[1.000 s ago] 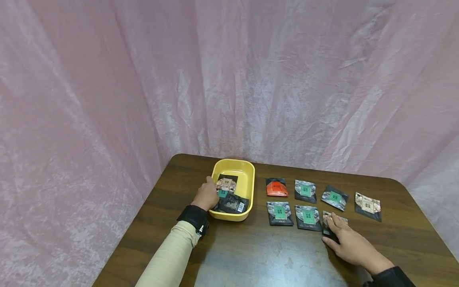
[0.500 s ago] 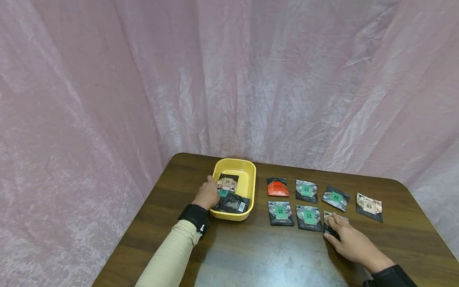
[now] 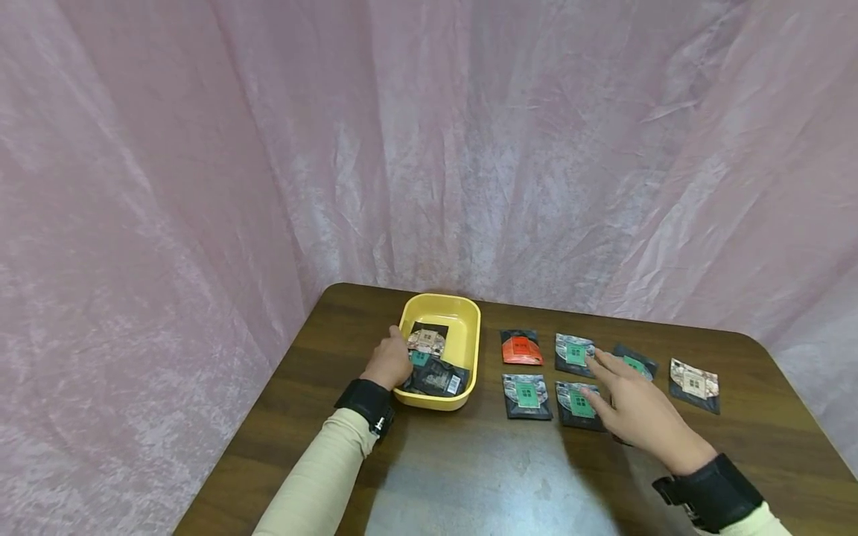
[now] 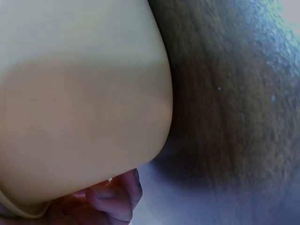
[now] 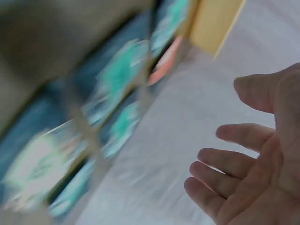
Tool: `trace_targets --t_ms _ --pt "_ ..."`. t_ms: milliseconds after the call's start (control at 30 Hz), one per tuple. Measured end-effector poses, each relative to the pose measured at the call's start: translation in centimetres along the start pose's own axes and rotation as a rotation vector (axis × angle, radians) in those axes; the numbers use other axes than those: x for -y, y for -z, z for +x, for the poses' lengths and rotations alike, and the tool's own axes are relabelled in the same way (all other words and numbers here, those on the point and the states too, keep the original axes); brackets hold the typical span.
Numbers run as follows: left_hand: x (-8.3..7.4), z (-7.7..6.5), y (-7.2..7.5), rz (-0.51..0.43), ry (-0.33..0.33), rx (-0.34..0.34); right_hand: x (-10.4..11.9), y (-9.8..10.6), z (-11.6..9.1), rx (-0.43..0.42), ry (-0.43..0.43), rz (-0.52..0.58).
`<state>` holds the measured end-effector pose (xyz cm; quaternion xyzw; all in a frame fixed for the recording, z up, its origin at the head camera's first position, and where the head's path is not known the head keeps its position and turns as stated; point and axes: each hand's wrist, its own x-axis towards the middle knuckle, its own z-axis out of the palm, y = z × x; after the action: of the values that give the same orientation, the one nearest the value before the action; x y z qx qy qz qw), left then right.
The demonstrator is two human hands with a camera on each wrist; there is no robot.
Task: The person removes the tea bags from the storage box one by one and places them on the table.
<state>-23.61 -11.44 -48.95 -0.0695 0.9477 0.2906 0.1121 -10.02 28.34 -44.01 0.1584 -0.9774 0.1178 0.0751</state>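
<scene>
The fingers (image 5: 229,161) of the right hand (image 3: 633,409) are extended and slightly parted, holding nothing, with the thumb set apart from them. They hang over the right-hand group of packets, and in the right wrist view they stand clear of the blurred rows. The left hand (image 3: 389,361) grasps the left side of a yellow, glossy, rounded rectangular tray (image 3: 462,350), its fingers curled against the tray's edge; how far under they reach is hard to tell.

Inside the tray, toward its left and near end, lie a flat black packet with a beige label (image 3: 427,339), a mostly covered packet with a green label (image 3: 418,359), and a dark packet lying barcode side up (image 3: 440,378).

To the right of the tray, the far row starts with a red-orange and black packet (image 3: 521,348), then a green-labelled black packet (image 3: 570,353), a slanted green-labelled packet (image 3: 645,363) partly behind the right hand, and a beige-labelled black packet (image 3: 695,385) at the far right. In the near row are a green-labelled packet (image 3: 526,398) and another green-labelled packet (image 3: 576,413), overlapped by the right thumb.

All rest on a brown wood-grain tabletop (image 3: 469,469), backed by a pink velvety curtain (image 3: 429,149). A black band (image 3: 710,491) circles the right wrist.
</scene>
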Motion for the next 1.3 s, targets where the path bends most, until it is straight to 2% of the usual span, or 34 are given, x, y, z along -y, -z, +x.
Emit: trace_targets --t_ms 267,467,767,967,1133,1300 --pt "-0.2 0.1 -0.1 0.003 -0.017 -0.009 4.7 -0.7 5.4 -0.061 0.135 0.028" --pt "-0.3 -0.2 0.1 0.004 -0.021 -0.022 8.5 -2.3 9.4 -0.043 0.192 0.076" --pt "0.2 0.9 -0.3 0.009 -0.003 -0.011 13.0 -5.6 15.3 0.129 0.222 0.139" --pt "1.1 2.9 -1.4 0.02 0.011 0.008 14.6 -8.3 18.8 0.25 0.25 0.17" --pt "2.0 4.1 -2.4 0.032 -0.007 -0.001 15.3 -10.6 20.5 0.33 0.241 0.168" --pt "2.7 5.0 -3.1 0.05 -0.024 -0.017 15.7 -12.2 21.1 0.398 0.174 0.137"
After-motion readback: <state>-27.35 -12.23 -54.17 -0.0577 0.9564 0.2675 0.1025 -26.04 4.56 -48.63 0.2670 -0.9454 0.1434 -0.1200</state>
